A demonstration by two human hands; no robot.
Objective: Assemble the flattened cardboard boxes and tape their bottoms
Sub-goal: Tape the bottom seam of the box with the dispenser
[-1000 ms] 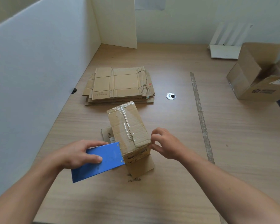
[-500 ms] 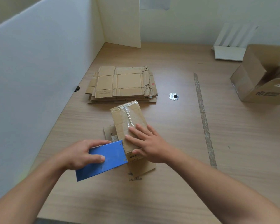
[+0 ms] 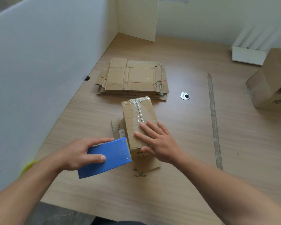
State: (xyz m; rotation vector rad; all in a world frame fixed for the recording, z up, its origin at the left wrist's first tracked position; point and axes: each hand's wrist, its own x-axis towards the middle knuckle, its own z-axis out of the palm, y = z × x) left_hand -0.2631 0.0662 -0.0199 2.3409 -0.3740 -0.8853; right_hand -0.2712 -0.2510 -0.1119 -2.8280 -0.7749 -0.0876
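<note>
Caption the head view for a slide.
Right hand presses flat on the taped cardboard box while left hand holds the blue tape dispenser.

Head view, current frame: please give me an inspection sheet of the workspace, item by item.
Surface: wooden table, with a worn strip along it and a metal grommet hole.
Job's things: small box, taped face up, clear tape along its seam; stack of flattened boxes behind it; blue tape dispenser at the box's near left corner.
Clutter: large open carton and white rack at the far right.
Grippers: left hand grips the blue tape dispenser; right hand lies flat, fingers straight on the taped face.
Cables: nothing seen.
Surroundings: white partition on the left and behind.
</note>
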